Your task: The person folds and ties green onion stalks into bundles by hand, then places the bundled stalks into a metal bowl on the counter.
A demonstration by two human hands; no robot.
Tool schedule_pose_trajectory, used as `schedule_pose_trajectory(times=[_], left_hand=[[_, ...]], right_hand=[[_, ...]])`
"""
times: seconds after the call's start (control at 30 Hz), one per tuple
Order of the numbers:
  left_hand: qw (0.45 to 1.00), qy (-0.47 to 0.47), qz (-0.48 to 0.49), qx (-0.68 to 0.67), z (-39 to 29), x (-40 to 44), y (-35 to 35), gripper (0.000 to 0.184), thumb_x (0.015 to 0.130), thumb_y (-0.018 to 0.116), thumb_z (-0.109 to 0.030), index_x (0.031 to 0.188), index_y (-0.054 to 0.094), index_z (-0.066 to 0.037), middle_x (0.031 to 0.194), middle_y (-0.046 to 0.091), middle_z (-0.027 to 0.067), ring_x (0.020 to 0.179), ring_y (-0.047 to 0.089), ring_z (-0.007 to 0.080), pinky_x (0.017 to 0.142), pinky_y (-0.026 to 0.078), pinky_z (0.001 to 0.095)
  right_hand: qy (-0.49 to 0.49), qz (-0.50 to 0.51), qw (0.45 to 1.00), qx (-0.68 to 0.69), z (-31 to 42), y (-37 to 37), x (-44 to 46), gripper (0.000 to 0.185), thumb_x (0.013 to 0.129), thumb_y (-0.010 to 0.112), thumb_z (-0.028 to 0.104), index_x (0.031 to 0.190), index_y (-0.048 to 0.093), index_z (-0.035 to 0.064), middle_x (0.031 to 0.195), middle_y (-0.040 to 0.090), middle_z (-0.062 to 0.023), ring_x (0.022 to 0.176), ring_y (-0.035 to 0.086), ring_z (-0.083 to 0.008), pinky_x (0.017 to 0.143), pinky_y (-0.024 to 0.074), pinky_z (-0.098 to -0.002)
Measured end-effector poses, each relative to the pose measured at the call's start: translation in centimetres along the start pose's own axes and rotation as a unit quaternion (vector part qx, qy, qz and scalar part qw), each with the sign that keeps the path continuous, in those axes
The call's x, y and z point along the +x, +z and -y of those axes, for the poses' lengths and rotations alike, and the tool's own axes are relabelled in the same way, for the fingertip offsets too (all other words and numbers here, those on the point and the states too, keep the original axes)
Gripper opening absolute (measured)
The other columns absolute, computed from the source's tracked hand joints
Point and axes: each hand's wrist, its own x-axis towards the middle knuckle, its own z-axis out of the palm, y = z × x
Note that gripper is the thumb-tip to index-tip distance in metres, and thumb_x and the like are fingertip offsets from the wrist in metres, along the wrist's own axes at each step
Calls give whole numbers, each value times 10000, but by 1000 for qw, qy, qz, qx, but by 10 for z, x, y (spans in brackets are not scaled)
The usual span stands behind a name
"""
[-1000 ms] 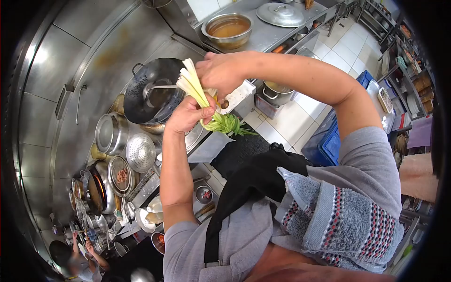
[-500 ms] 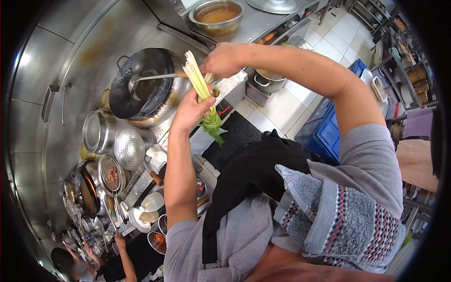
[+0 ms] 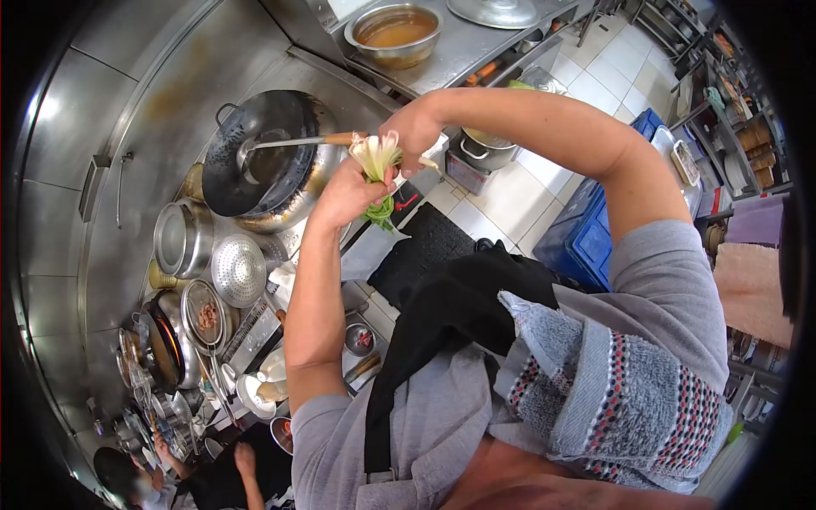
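By steel walls, left hand clasps stalks pointing outward, white-end first; right hand's grip unclear.

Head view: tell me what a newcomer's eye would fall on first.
Probably the bundle of long-leaved stalks, pale above and green below, gripped in the left hand near the centre. Next, the black wok at upper left with a ladle in it. Then the dotted grey towel draped at lower right.
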Motion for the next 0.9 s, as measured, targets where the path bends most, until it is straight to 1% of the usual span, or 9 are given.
schedule_pose_trajectory(times=[0.07, 0.2, 0.23, 0.3, 0.37, 0.47, 0.6, 0.8, 0.9], left_hand=[[1000, 8, 1, -4, 5, 4, 5, 147, 767, 678, 40, 788, 564, -50, 850, 587, 50, 660, 534, 105, 576, 423, 252], [993, 92, -52, 45, 11, 3, 14, 133, 830, 669, -38, 788, 545, -62, 814, 539, 32, 750, 524, 129, 681, 436, 281], [994, 91, -48, 45, 19, 6, 14, 133, 830, 669, -38, 788, 545, -62, 814, 539, 32, 750, 524, 129, 681, 436, 281], [979, 66, -89, -174, 44, 10, 12, 123, 869, 685, -108, 878, 585, -36, 796, 561, 24, 765, 550, 139, 716, 450, 307], [970, 51, -96, -216, 60, 11, 11, 169, 938, 620, -168, 924, 605, 0, 817, 573, 51, 791, 550, 167, 739, 456, 326], [952, 67, -92, -286, 51, 1, 17, 241, 992, 503, -179, 976, 583, 48, 828, 580, 92, 809, 543, 177, 744, 448, 306], [961, 89, -95, -243, 46, -3, 11, 139, 993, 502, -135, 1059, 551, -23, 911, 568, 61, 858, 518, 156, 778, 439, 295], [927, 223, -302, -20, 44, 5, 20, 98, 1025, 497, -160, 1085, 489, -82, 993, 498, 16, 899, 491, 80, 756, 434, 260], [940, 172, -273, -112, 34, -6, 28, 133, 1021, 519, -182, 1112, 474, -96, 993, 502, 10, 890, 491, 81, 725, 436, 253]], right_hand=[[119, 17, 991, 52, 4, 4, -5, 270, 849, 714, 172, 1061, 649, 19, 818, 693, -101, 741, 648, -257, 703, 516, -417], [154, -53, 986, -23, 1, 12, -13, 187, 859, 665, 189, 938, 652, 20, 733, 645, -108, 712, 662, -267, 663, 531, -415], [129, -109, 976, -135, -5, 18, -14, 202, 862, 659, 202, 953, 650, 23, 783, 667, -144, 763, 669, -328, 685, 525, -452], [104, -166, 951, -238, -12, 29, -15, 216, 864, 654, 215, 969, 648, 26, 833, 689, -179, 814, 675, -388, 706, 519, -489], [154, -195, 937, -247, -9, 37, -17, 223, 856, 643, 230, 948, 650, 27, 903, 690, -209, 878, 653, -424, 741, 512, -511], [135, -178, 954, -199, 7, 31, -25, 284, 839, 676, 270, 975, 659, 21, 916, 693, -206, 878, 659, -410, 753, 511, -487], [55, -184, 979, -70, 12, 14, -17, 476, 767, 764, 350, 1044, 655, -22, 885, 690, -218, 852, 665, -373, 756, 509, -430], [52, -233, 971, 27, 25, 35, 7, 509, 685, 819, 351, 968, 648, -36, 858, 691, -215, 806, 667, -340, 737, 505, -426], [54, -296, 954, -2, 26, 37, 13, 414, 689, 798, 293, 934, 657, -9, 830, 680, -223, 786, 657, -377, 728, 504, -439]])
